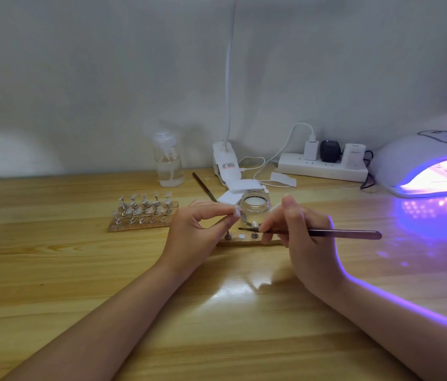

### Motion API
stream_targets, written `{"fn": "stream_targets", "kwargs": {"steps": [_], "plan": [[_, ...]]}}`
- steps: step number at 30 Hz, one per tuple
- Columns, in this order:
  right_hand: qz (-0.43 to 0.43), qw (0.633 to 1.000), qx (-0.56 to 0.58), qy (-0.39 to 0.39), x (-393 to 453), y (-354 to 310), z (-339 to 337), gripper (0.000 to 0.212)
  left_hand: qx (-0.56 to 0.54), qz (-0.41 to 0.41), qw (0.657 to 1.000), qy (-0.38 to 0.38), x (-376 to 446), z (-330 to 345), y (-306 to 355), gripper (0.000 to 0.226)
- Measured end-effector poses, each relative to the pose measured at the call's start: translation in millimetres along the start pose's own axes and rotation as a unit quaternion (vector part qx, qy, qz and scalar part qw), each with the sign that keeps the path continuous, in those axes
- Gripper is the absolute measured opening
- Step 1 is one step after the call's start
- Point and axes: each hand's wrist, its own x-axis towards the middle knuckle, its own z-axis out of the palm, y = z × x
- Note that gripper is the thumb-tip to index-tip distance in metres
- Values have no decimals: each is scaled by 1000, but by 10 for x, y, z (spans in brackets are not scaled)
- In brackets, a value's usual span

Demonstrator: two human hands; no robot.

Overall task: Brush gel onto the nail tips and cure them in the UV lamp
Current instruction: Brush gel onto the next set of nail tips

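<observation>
L hand (pixel 200 229) pinching blurry nail tip (pixel 235 211), UV lamp (pixel 420 163) cut off R

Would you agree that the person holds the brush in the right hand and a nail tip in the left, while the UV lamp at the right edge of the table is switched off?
Not quite: the UV lamp is on, glowing purple onto the table in the head view. The rest holds: the right hand holds the brush, and the left hand pinches a nail tip.
</observation>
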Motion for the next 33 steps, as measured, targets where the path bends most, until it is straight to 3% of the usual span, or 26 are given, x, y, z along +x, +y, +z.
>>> {"fn": "stream_targets", "kwargs": {"steps": [5, 11, 18, 24, 30, 33], "plan": [[-20, 999, 34, 27, 16, 1, -16, 43, -12, -2, 1000, 7, 7, 7, 12, 11], [-49, 998, -21, 17, 26, 34, -17, 38, -16, -27, 1000, 2, 2, 3, 11, 7], [-62, 996, -67, -19, 6, 8, 2, 38, 2, -12, 1000, 3, 5, -8, 22, 13], [-38, 999, -16, -10, -15, 4, -7, 45, 10, -11, 1000, 10, 3, -4, 27, 17], [-70, 991, -110, -21, 9, 29, 0, 39, 14, -7, 1000, 9, 2, -9, 24, 18], [-52, 994, -97, -14, 11, 42, -3, 39, 17, -10, 1000, 10, 7, -5, 28, 19]]}}
